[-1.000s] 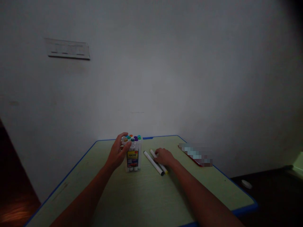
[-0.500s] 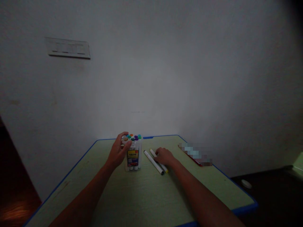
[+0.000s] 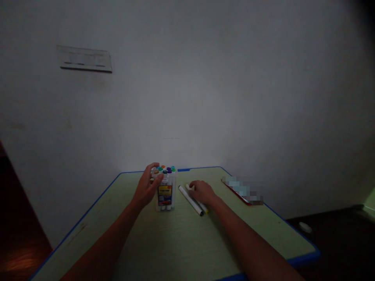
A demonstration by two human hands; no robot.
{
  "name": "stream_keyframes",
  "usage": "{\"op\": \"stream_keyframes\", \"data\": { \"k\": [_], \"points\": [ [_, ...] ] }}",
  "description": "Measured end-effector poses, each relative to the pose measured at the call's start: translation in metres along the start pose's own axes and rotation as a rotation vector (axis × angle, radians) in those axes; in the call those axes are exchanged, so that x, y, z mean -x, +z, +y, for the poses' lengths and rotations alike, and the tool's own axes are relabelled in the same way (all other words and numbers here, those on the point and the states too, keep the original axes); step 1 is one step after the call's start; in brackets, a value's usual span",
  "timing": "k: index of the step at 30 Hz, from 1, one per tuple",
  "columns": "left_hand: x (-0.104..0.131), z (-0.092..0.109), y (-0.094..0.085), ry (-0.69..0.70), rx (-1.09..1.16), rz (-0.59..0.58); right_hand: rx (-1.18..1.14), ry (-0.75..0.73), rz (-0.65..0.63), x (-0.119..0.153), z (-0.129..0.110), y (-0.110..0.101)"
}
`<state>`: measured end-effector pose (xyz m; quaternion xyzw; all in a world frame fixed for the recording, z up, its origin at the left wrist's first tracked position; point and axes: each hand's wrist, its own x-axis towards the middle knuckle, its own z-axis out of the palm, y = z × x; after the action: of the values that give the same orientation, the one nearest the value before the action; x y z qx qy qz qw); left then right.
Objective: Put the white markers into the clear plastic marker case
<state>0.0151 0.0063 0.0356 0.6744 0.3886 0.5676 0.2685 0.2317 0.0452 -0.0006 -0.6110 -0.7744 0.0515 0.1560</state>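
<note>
My left hand is wrapped around the upper left side of a clear case of markers, its thumb in front near the top. The case stands upright on the table, showing several coloured marker caps and a yellow and dark label. My right hand bends over a white marker with a yellow end, fingers curled onto its far part and hiding its middle. Just left of it, a white marker with black ends lies slantwise on the table, apart from the case.
The pale green table has a blue edge and stands against a grey wall. A flat red-edged object, partly pixelated, lies at the right. A switch panel is on the wall. A small white object lies on the dark floor.
My right hand has shifted slightly left and up along the yellow-ended marker, its fingers now nearer the far end. My left hand and the marker case stay where they were.
</note>
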Motion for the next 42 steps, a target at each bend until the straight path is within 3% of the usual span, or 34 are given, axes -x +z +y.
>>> {"op": "stream_keyframes", "data": {
  "k": [8,22,27,34,38,42],
  "points": [
    [0.0,-0.001,0.0,-0.001,-0.003,-0.004,0.057,-0.026,-0.037,0.003,-0.007,0.0],
    [0.001,-0.001,0.001,0.006,-0.004,0.006,0.142,-0.107,0.019,0.006,-0.022,0.014],
    [0.002,0.002,0.001,-0.012,0.028,0.001,-0.112,-0.005,0.077,-0.002,-0.013,0.012],
    [0.001,0.0,0.001,0.012,-0.007,0.004,-0.708,-0.023,0.203,-0.009,-0.009,0.005],
    [0.002,0.0,0.0,0.011,0.003,0.001,-1.035,-0.008,0.141,-0.001,-0.015,-0.005],
    [0.002,0.0,0.0,0.009,0.016,-0.002,-1.083,-0.045,0.082,0.0,-0.014,-0.004]
  ]
}}
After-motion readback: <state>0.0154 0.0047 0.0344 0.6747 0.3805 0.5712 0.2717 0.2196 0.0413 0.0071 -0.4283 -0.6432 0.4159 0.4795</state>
